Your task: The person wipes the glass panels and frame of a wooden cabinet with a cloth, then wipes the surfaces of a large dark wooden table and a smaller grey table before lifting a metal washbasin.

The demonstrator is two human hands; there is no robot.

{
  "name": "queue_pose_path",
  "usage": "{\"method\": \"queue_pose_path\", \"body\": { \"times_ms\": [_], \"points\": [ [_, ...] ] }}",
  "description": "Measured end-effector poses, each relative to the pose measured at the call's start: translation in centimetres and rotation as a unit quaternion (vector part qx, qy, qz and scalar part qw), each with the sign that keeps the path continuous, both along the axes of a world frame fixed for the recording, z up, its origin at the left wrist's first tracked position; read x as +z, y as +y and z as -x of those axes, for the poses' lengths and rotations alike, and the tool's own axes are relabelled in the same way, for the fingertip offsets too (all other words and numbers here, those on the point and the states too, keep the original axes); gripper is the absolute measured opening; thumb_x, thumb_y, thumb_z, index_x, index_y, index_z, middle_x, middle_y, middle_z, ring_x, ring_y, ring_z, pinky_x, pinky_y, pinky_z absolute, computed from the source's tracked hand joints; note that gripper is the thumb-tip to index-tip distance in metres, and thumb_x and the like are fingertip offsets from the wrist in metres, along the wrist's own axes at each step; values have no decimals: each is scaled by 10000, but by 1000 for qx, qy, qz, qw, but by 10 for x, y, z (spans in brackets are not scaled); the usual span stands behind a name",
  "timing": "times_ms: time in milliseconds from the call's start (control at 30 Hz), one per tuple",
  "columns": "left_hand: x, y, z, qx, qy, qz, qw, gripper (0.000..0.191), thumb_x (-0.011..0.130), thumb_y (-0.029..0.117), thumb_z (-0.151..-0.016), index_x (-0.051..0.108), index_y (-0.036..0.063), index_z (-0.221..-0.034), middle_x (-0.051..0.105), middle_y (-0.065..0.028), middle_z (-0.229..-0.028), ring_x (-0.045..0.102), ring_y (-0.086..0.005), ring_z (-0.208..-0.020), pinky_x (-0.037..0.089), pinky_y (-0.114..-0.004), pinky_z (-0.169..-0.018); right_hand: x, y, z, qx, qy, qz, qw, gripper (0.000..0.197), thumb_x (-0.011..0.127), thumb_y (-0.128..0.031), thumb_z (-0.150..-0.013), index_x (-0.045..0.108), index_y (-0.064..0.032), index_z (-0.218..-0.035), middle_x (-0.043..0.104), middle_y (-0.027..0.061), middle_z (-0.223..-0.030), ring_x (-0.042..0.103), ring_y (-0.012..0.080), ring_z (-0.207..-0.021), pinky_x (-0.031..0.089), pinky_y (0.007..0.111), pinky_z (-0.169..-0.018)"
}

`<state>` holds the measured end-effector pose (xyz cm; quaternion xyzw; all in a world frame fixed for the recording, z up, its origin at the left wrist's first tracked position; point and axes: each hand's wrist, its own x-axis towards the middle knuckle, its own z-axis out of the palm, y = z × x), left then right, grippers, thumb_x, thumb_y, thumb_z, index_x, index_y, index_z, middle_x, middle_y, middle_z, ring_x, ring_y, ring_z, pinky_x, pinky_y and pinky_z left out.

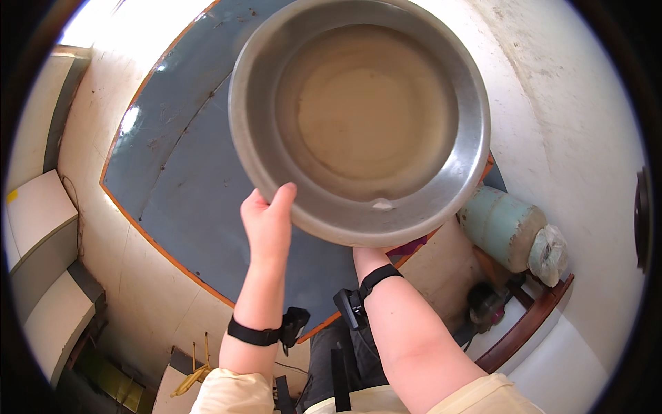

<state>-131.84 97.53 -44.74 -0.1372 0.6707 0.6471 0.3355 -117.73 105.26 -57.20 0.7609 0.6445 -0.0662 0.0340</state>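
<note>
A large round metal basin [323, 215] is raised over the table with murky brownish liquid [372, 119] in its bottom. My left hand [269, 220] grips its near-left rim, thumb on the inside and the other fingers around the outside. A small whitish lump [382, 205] sits on the inner wall at the near side. My right forearm reaches up to the basin's near edge, where only the wrist [368, 259] shows; the right hand itself is hidden beneath the basin. Black straps with small devices circle both my forearms.
Below the basin lies a blue-grey tabletop [207, 227] with an orange edge. A worn light-blue gas cylinder [499, 227] with a plastic bag [548, 253] stands at right, near a curved dark-wood rail [527, 326]. Pale cabinets [44, 217] line the left side. Purple cloth [408, 247] shows under the basin.
</note>
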Motion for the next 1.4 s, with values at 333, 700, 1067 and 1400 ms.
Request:
{"method": "queue_pose_path", "body": {
  "times_ms": [333, 700, 1067, 1400],
  "points": [
    [0, -89, -9, 70, -4, 59, 996, 131, 601, 37, -810, 623, -11, -930, 646, -41, -875, 595, -125, -788, 459, -260, -731, 9, 2, -11, 8, -45, -41, 998, 692, 472, -444, -902, 281, -130, -1488, 248, 196, -1535, 224, 373, -1413, 224, 508, -1120],
    [-15, -250, -24, 140, 35, 79, 986, 216, 576, 25, -793, 618, -34, -996, 646, -64, -911, 606, -160, -814, 481, -284, -770, 15, 10, -3, -8, -54, -64, 996, 605, 413, -329, -919, 318, -152, -1490, 276, 216, -1533, 270, 380, -1416, 280, 510, -1113],
    [-19, -349, -48, 106, 75, 152, 980, 358, 492, 269, -996, 575, -34, -1168, 623, -68, -1096, 570, -153, -990, 438, -307, -891, 25, 30, -9, 344, 13, -114, 932, 609, 451, -274, -838, 428, -167, -1437, 317, 210, -1509, 226, 432, -1414, 221, 646, -1083],
    [-26, -258, -233, -56, -206, 300, 930, 198, 490, 203, -933, 608, 48, -972, 616, -43, -744, 603, -142, -750, 456, -287, -684, 40, 153, 39, 688, 94, -31, 719, 628, 573, -319, -769, 468, -343, -1388, 309, 81, -1536, 219, 329, -1437, 167, 669, -1106]
  ]
}}
